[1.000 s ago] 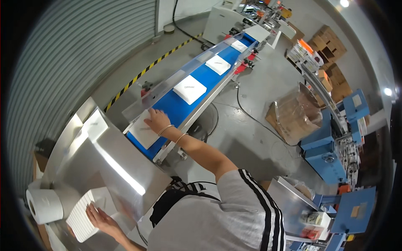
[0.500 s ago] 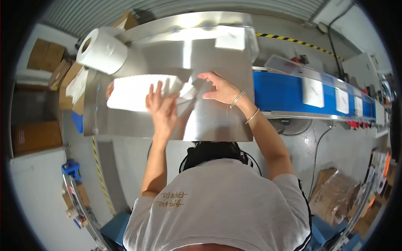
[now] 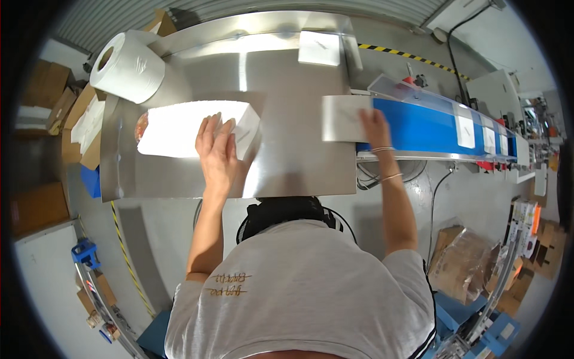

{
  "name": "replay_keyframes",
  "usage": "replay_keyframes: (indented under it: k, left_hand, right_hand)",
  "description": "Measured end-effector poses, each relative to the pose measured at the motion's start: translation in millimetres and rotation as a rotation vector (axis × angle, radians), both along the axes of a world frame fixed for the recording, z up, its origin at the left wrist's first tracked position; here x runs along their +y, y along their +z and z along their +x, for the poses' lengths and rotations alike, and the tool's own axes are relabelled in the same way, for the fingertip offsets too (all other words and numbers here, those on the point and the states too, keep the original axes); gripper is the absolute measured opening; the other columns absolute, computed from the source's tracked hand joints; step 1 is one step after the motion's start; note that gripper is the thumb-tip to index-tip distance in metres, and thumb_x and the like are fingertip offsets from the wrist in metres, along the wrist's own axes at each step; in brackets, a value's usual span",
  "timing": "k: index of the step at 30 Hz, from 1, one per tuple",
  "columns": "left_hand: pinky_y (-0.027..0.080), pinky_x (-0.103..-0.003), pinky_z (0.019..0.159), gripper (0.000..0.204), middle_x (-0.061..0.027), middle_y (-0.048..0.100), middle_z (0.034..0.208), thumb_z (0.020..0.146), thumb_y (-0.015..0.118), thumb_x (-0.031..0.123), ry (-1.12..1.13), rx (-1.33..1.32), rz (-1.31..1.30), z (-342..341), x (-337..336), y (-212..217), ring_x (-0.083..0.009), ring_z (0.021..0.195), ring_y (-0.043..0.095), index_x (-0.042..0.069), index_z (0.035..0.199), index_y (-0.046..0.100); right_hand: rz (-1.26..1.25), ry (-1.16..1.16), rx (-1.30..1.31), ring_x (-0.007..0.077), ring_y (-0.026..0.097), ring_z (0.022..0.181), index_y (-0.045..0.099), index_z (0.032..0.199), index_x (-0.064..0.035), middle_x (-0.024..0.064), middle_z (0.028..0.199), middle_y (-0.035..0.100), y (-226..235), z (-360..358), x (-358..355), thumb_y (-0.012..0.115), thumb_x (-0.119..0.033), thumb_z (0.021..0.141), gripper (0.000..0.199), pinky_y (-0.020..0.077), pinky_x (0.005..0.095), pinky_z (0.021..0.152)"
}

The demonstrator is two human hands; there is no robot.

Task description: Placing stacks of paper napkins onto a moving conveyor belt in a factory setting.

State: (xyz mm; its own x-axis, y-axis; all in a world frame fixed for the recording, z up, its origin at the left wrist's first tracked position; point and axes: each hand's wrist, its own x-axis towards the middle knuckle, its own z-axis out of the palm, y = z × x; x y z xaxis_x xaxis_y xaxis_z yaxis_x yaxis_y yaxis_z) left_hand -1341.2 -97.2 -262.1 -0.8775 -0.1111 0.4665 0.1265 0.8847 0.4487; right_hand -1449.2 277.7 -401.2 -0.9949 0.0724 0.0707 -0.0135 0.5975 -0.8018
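A long row of white flat packets [image 3: 173,128] lies on the steel table, glaring in the light. My left hand [image 3: 217,146] rests on the row near its right end, fingers stretched over the front packets. A reddish-brown round thing [image 3: 142,125] shows at the row's left end. To the right, a single flat white packet [image 3: 341,118] straddles the join between table and blue conveyor belt [image 3: 412,128]. My right hand [image 3: 375,125], blurred by motion, has its fingers at that packet's right edge and seems to grip it.
A big white roll [image 3: 134,69] stands at the table's back left, and another white packet [image 3: 319,49] lies at its back edge. Several packets ride farther along the belt, beside a clear guard [image 3: 406,93]. Open cartons [image 3: 89,125] stand at the left.
My right hand, open over the table before, has moved right to the belt's near end with a white packet. My left hand still lies on the row, whose right end now stands straighter.
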Motion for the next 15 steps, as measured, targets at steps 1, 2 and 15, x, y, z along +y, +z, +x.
replay_keyframes:
  k: [1,2,15]
  left_hand:
    - [0.039,-0.042,0.1,0.031,-0.0137,0.051,0.128,0.082,0.061,0.0,-0.001,0.001,-0.003,-0.6,-0.2,-2.2,-0.0338,0.123,0.043,0.009,0.112,0.064]
    - [0.04,-0.041,0.098,0.03,-0.0135,0.053,0.127,0.082,0.061,-0.001,-0.025,0.021,-0.001,-4.9,2.5,-1.7,-0.034,0.122,0.044,0.008,0.11,0.065]
    - [0.016,-0.051,0.108,0.029,-0.0112,0.046,0.135,0.075,0.063,-0.001,-0.117,-0.003,0.024,-2.8,-7.9,-2.4,-0.0361,0.133,0.03,0.01,0.101,0.07]
  right_hand:
    - [0.179,-0.101,0.032,0.0165,0.041,0.056,0.059,0.087,-0.0046,0.004,0.061,0.045,-0.3,-5.4,33.5,0.063,-0.033,0.087,0.028,0.0373,0.0336,0.051]
    - [0.252,-0.084,0.156,0.0264,0.051,0.055,0.061,0.088,-0.0055,0.0081,0.063,0.054,-28.8,-12.1,86.6,0.064,-0.038,0.084,0.032,0.0438,0.0347,0.054]
    - [-0.27,0.774,-0.176,0.0203,0.052,0.109,0.058,0.116,-0.0082,0.0069,0.123,0.053,106.7,-3.7,-171.6,0.071,-0.014,0.079,0.04,0.0456,0.0327,0.09]
